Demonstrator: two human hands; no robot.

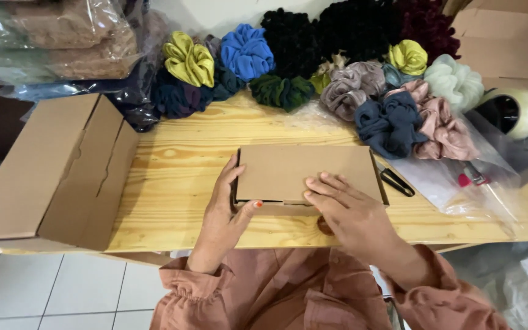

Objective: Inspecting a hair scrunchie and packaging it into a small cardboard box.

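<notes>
Pine wood table (215, 131) w/ white tile floor (44, 293) below, pale wall (215, 12) behind

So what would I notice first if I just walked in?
Probably the heap of colourful scrunchies along the table's far edge, yellow, blue, black and pink. Then the flat brown box in the middle, with the left hand on its side and the right hand pressing its front.
</notes>
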